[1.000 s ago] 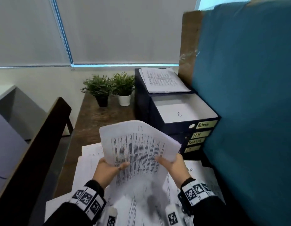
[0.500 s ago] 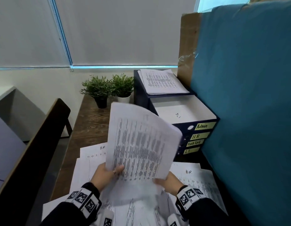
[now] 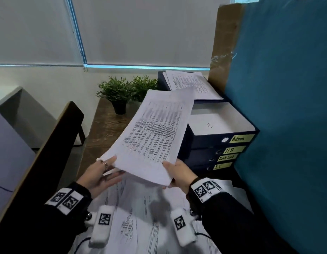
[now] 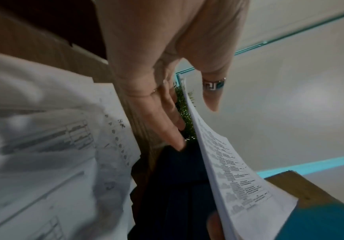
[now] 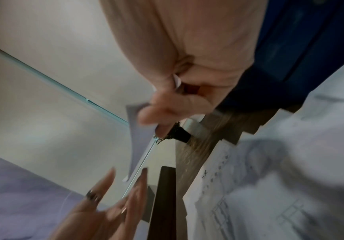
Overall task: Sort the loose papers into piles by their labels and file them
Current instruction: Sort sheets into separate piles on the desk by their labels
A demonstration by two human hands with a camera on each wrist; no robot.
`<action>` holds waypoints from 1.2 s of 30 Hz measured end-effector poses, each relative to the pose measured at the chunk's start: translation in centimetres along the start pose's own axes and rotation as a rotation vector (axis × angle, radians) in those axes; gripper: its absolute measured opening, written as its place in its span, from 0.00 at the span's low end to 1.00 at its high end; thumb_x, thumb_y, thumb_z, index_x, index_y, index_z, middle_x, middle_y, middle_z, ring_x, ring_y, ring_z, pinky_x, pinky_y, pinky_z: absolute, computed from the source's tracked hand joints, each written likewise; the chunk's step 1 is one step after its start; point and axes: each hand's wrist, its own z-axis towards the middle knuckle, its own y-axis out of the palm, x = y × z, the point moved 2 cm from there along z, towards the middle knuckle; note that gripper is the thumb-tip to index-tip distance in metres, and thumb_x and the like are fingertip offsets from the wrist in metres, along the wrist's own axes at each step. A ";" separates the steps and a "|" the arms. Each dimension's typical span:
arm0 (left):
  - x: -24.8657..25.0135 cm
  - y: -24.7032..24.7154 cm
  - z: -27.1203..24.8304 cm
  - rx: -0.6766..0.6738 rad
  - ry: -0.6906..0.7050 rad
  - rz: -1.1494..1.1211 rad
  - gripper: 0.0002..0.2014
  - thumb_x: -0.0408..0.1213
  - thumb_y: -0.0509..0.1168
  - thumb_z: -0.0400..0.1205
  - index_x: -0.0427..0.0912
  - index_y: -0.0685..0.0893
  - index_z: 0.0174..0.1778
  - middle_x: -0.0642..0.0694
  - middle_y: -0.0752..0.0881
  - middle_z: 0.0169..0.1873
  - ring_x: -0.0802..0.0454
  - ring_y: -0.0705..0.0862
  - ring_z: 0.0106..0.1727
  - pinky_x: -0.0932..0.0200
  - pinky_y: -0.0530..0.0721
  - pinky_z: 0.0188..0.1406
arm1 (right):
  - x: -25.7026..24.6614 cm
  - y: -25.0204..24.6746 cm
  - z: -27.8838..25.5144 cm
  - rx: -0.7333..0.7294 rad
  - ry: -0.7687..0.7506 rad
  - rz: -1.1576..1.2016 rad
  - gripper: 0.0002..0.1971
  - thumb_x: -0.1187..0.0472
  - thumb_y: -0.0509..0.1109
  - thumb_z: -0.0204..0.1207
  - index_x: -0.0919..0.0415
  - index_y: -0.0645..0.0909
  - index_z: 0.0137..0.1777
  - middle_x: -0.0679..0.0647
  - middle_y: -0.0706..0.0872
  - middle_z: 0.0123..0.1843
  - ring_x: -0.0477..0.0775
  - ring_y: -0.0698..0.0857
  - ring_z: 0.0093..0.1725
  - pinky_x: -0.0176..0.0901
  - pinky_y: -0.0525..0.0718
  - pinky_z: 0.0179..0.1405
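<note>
White sheaf of papers [image 3: 155, 136] is pinched by the right hand [image 3: 179, 173], left hand [image 3: 98, 175] spread beneath; filing into the labelled binders [image 3: 221, 151] is judged next.

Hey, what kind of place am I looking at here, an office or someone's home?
Most likely an office desk. Stacked file boxes carry labels reading Admin, H.R, Task List and IT, printed papers cover the wooden desk, and a teal partition walls off the right side.

Dim, cool daylight seeped through the window blind [image 3: 140, 30], with a bright teal strip at its lower edge. The hands cast a soft shadow on the loose papers [image 3: 140, 213] below. Both wrist views were motion-blurred and stretched toward their edges.
</note>
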 end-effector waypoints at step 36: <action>-4.5 -3.7 15.8 -0.036 -0.168 1.585 0.50 0.64 0.67 0.71 0.59 0.41 0.81 0.49 0.40 0.82 0.37 0.43 0.82 0.33 0.55 0.77 | -0.5 5.3 29.9 0.232 0.254 0.523 0.16 0.75 0.44 0.79 0.62 0.65 0.32 0.55 0.71 0.28 0.49 0.64 0.20 0.35 0.66 0.19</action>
